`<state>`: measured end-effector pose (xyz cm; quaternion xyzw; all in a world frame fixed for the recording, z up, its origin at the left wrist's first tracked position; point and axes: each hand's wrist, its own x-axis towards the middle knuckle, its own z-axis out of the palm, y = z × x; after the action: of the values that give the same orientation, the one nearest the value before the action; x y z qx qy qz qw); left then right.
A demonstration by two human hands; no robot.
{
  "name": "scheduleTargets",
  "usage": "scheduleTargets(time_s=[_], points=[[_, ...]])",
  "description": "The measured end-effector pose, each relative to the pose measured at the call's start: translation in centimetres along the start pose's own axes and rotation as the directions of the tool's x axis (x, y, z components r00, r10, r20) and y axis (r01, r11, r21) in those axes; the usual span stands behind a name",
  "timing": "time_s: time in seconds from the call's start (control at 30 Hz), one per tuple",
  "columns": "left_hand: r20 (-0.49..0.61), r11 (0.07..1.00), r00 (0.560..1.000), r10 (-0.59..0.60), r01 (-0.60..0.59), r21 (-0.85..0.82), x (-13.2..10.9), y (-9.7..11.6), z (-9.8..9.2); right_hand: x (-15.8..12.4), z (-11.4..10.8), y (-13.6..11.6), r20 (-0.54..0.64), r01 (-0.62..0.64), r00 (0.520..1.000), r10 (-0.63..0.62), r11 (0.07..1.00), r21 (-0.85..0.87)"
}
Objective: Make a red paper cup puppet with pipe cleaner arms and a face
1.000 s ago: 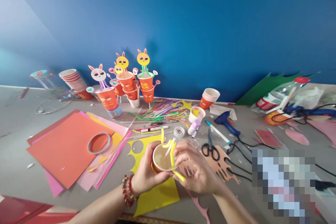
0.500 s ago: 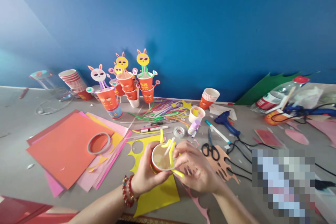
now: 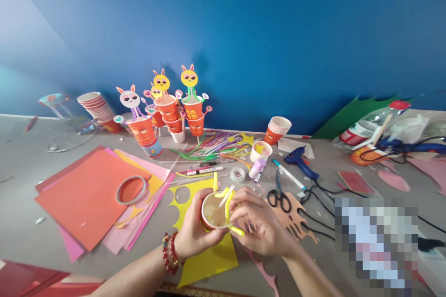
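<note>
My left hand (image 3: 193, 231) is wrapped round a paper cup (image 3: 212, 209), its open mouth tilted up toward me. A bent yellow pipe cleaner (image 3: 227, 208) runs over the cup's right rim, with ends sticking out at the back and lower right. My right hand (image 3: 259, 225) presses its fingers on it against the rim. A thin white stick (image 3: 227, 196) leans inside the cup. Underneath lies a yellow sheet (image 3: 209, 260) with round holes cut out.
Rabbit-faced cup figures (image 3: 141, 131) stand at the back left. Coloured sheets (image 3: 87, 195) under a tape roll (image 3: 117, 192) lie left. Black scissors (image 3: 285, 203), a blue glue gun (image 3: 299, 162) with cable, a glue stick (image 3: 257, 168) and a bottle (image 3: 369, 125) are right.
Both hands keep their hold. The cup has shifted very slightly, and the white stick and yellow pipe cleaner have moved a little to the right with it.
</note>
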<state>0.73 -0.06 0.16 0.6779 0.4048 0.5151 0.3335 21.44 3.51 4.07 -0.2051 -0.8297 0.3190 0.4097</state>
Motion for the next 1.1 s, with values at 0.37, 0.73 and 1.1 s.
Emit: scheduleTargets(time_s=[0.37, 0.73, 1.1], points=[[-0.024, 0.997, 0.999, 0.029, -0.027, 0.079, 0.1, 0.5, -0.2, 0.1, -0.3, 0.0, -0.006, 0.014, 1.000, -0.014, 0.999, 0.034], [-0.030, 0.992, 0.999, -0.029, 0.032, 0.120, -0.7, -1.0, -0.2, -0.5, -7.7, 2.7, -0.557, -0.556, 0.735, 0.387, 0.814, -0.167], [-0.066, 0.996, 0.996, -0.057, 0.061, 0.070, -0.8, -1.6, 0.1, -5.2, -18.0, 11.9, -0.623, -0.829, 0.538, 0.568, 0.221, -0.514]])
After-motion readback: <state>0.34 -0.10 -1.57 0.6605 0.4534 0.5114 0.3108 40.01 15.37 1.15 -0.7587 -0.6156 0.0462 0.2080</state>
